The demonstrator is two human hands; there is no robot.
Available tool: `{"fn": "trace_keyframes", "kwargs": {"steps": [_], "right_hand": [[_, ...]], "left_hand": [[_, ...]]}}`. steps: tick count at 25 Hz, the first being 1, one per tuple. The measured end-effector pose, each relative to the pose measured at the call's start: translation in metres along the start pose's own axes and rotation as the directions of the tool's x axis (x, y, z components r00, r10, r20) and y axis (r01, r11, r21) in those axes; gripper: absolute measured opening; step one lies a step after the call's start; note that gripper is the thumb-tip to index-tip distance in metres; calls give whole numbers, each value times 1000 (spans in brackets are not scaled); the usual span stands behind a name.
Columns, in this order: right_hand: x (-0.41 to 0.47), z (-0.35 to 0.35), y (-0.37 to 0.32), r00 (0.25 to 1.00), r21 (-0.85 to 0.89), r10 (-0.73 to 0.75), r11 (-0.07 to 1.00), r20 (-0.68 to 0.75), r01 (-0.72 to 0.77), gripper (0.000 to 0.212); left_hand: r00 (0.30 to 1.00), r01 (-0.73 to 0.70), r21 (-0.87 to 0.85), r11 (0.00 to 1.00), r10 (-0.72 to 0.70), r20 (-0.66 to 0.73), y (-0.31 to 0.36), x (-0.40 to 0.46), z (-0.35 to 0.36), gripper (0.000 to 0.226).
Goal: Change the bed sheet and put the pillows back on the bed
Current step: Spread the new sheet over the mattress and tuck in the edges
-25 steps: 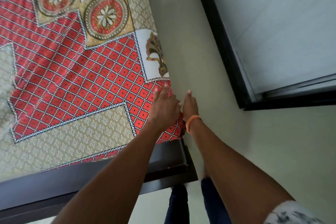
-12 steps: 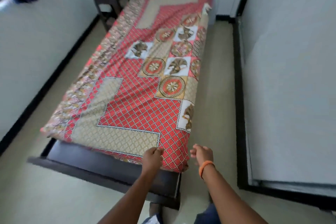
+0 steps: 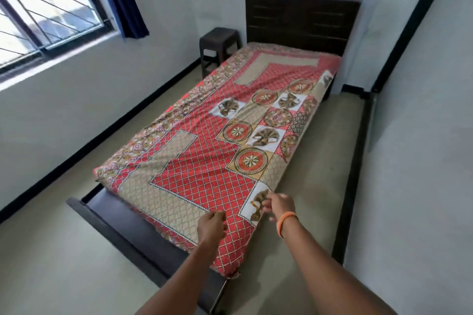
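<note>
bed sheet (image 3: pixel 204 161): lying spread over the mattress, filling the middle of the frame, red lattice with beige panels and round flower medallions.
left hand (image 3: pixel 212 227): hovering over the sheet's near end, lower centre, fingers curling; whether it is gripping cloth is unclear.
right hand (image 3: pixel 280 206): reaching at the sheet's near right corner, blurred, an orange band (image 3: pixel 286 222) sitting on the wrist.
bed frame (image 3: pixel 122 227): showing dark at the foot, lower left.
headboard (image 3: pixel 302 23): standing at upper centre.
stool (image 3: pixel 218 46): sitting just left of the headboard.
window (image 3: pixel 43 5): occupying the upper left.
</note>
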State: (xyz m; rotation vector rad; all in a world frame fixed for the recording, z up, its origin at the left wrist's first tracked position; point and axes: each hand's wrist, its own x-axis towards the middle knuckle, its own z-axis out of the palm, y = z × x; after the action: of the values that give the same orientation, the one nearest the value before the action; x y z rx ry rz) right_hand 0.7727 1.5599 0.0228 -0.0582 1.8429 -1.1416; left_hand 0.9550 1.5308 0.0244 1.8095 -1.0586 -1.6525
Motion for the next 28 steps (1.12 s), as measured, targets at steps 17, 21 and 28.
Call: {"fn": "trace_keyframes", "kwargs": {"steps": [17,21,28], "right_hand": [[130,-31,-168,987,56,-87,994,-136,95,17],[173,-30,-226,981,77,-124,988,-147,136,17],[311,-61,-326,981,60,-128,989,-148,139,15]], "left_hand": [[996,-29,-179,983,42,75,145,117,138,17],[994,-27,-171,985,44,99,191,162,184,15],[995,-29,-144,989,42,91,262,255,311,19]]}}
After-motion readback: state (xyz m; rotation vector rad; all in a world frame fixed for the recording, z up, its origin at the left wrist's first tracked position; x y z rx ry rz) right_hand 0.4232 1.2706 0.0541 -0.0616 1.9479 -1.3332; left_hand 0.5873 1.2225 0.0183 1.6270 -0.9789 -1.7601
